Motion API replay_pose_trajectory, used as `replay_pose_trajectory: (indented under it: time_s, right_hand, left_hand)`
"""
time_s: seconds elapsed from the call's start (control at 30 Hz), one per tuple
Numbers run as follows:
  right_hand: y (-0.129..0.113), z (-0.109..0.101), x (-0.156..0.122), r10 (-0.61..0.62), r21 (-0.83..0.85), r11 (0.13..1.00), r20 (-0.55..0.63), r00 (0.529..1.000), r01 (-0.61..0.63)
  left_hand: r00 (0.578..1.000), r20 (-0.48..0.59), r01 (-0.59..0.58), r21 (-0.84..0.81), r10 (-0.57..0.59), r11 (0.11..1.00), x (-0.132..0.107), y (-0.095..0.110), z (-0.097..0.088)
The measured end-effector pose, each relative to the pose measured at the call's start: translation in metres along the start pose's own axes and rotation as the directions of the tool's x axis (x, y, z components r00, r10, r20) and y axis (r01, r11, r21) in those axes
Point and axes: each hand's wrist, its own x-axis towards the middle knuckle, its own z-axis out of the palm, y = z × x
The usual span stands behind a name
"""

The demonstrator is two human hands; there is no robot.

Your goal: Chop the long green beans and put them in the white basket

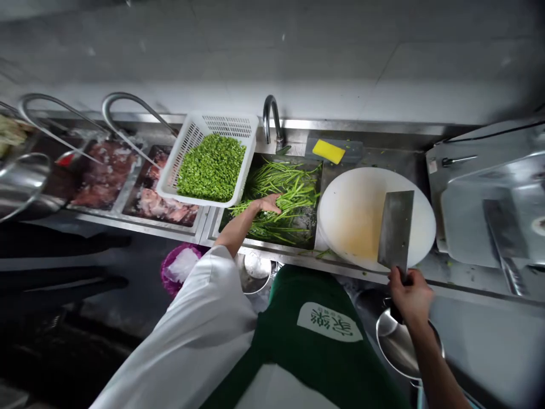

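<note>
1. My right hand [411, 295], nearest the camera, is clenched around the dark handle of a cleaver [395, 230]; its broad, flat, dull-grey blade points away from the body.
2. Behind the blade I log a thick round white board [353, 216], smooth, stained yellowish toward the middle. Blade contact with it: cannot tell.
3. My left hand [269, 203] reaches into a metal sink [307, 224], thumb and fingers parted among long, thin green stems [293, 199]. It touches them; whether the fingers have closed, I cannot tell. The stems lie in a loose tangle across the sink.
4. Just left of the stems, a white plastic basket [246, 162] with slotted walls holds finely chopped greens [212, 168], heaped.
5. Farther left, pinkish meat [168, 207] sits in a basin, partly under the basket.
6. Behind: a curved metal faucet [272, 119] and a yellow rectangular sponge [328, 151].
</note>
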Motion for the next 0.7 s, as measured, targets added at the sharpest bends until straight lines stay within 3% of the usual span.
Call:
replay_pose_trajectory:
  time_s: [0.07, 0.17, 0.3, 0.43, 0.53, 0.63, 0.7]
  right_hand:
    - [0.004, 0.003, 0.006, 0.005, 0.042, 0.999, 0.003, 1.0, -0.006]
    - [0.01, 0.009, 0.015, 0.026, 0.088, 0.996, 0.033, 0.999, -0.029]
    - [0.021, 0.013, 0.029, 0.034, 0.08, 0.996, 0.082, 0.996, -0.041]
    - [0.036, 0.01, 0.046, 0.038, 0.011, 0.999, 0.121, 0.992, -0.04]
    - [0.048, 0.001, 0.059, 0.06, -0.021, 0.998, 0.142, 0.988, -0.057]
    - [0.058, -0.009, 0.069, 0.08, -0.007, 0.997, 0.13, 0.988, -0.08]
    - [0.063, -0.015, 0.075, 0.091, -0.01, 0.996, 0.101, 0.991, -0.091]
  left_hand:
    - [0.991, -0.113, -0.084, -0.054, 0.077, 0.995, -0.005, 0.017, -0.018]
    - [0.942, -0.282, -0.209, -0.06, 0.184, 0.976, -0.014, 0.047, -0.038]
    - [0.879, -0.386, -0.331, -0.07, 0.281, 0.941, -0.017, 0.088, -0.043]
    - [0.842, -0.412, -0.382, 0.002, 0.349, 0.924, -0.007, 0.125, -0.028]
    - [0.838, -0.346, -0.436, 0.04, 0.422, 0.899, 0.012, 0.15, -0.012]
    - [0.837, -0.235, -0.49, 0.084, 0.495, 0.868, 0.048, 0.174, 0.014]
    - [0.823, -0.181, -0.515, 0.162, 0.538, 0.842, 0.084, 0.192, 0.045]
